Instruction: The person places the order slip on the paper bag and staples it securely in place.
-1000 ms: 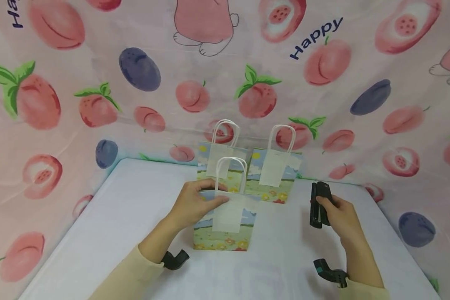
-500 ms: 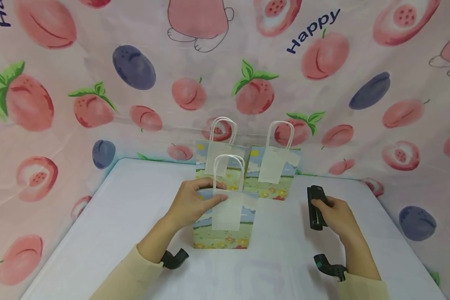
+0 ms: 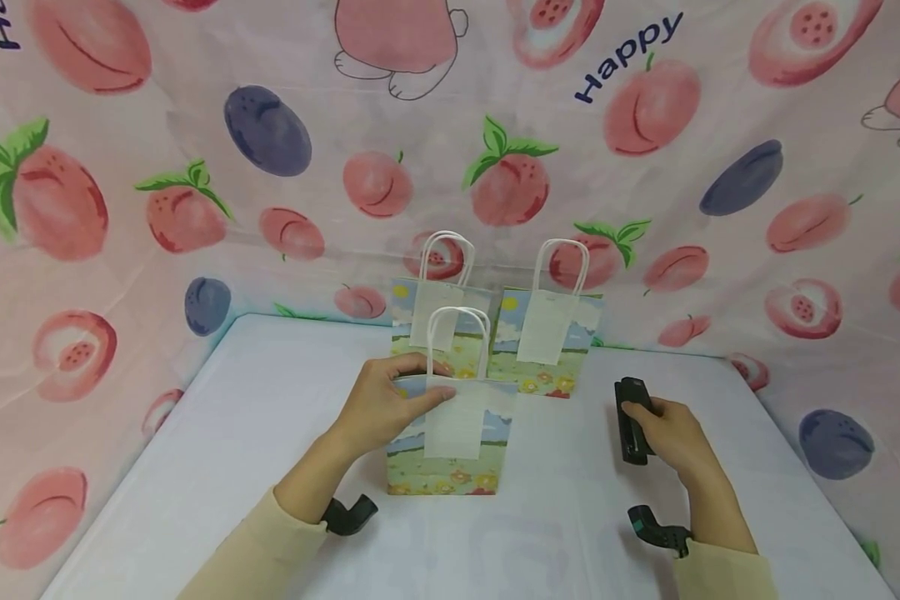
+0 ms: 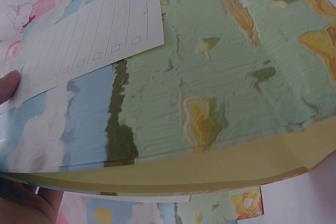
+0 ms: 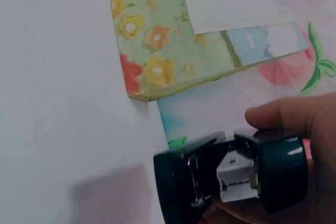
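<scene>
My left hand (image 3: 382, 406) pinches the top left edge of the front paper gift bag (image 3: 446, 477), thumb on the near side and fingers behind. A white slip of paper (image 4: 121, 22), lined with small boxes in the left wrist view, lies against that bag's face under the thumb. The bag stands upright, its white handles (image 3: 459, 311) raised. Off to the right, my right hand (image 3: 678, 433) grips a black stapler (image 3: 633, 421) above the table, apart from the bags. In the right wrist view the stapler's jaws are spread apart.
Two similar bags stand behind, a left one (image 3: 476, 337) partly hidden and a right one (image 3: 543, 342), each with a white slip on its front. A fruit-print cloth (image 3: 412, 133) hangs behind the white table (image 3: 270, 375). Black camera mounts (image 3: 350, 515) sit at both wrists.
My right hand has brought the stapler slightly down and toward the left, turning it a little. The left hand keeps its hold on the front bag. The head view has shifted slightly.
</scene>
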The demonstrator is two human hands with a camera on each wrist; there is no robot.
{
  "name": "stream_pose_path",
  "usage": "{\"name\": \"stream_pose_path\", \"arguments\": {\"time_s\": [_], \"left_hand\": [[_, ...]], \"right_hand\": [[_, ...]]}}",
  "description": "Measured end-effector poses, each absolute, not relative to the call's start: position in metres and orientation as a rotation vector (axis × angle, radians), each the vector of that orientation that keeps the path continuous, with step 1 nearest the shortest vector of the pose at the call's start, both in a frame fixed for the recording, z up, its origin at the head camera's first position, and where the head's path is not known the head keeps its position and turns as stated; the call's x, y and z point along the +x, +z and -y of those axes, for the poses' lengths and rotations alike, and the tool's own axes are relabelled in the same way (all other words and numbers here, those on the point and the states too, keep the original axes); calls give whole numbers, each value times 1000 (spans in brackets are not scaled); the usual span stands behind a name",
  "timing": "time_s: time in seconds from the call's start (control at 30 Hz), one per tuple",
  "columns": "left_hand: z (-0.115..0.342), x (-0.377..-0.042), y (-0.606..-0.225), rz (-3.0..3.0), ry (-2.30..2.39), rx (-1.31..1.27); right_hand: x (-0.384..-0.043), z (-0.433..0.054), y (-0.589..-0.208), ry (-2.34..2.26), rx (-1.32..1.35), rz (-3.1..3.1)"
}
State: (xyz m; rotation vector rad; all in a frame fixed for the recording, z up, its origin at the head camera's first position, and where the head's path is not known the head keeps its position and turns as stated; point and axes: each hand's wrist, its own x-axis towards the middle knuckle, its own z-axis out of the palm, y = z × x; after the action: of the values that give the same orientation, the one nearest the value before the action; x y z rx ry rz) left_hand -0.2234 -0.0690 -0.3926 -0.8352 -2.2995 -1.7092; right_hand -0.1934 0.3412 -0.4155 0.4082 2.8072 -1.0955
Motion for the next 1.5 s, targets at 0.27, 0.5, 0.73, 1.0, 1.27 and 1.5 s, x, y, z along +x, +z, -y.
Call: {"name": "stream_pose_path", "arguments": {"time_s": [0.27,0.5,0.73,1.0,1.27,1.5], "left_hand": [[69,-223,-393,2298,-1699,-837],[69,-224,-394,2291,-1689,-850],[70,-225,-392,2273,-1678,-883],[70,-226,-393,2264,-1666,-897],[70,-225,-391,2273,-1662,-891],[73,-224,-391,2282,-1687,-875]], "right_hand": [[-197,-346,-425,-1054,448,-2815],[-200,-349,-431,-1026,470,-2818],[-203,-348,-435,-1004,517,-2796],[-204,-348,-438,-968,525,-2769],[-204,-347,-442,-920,529,-2767],[-204,-348,-446,-881,509,-2770]]}}
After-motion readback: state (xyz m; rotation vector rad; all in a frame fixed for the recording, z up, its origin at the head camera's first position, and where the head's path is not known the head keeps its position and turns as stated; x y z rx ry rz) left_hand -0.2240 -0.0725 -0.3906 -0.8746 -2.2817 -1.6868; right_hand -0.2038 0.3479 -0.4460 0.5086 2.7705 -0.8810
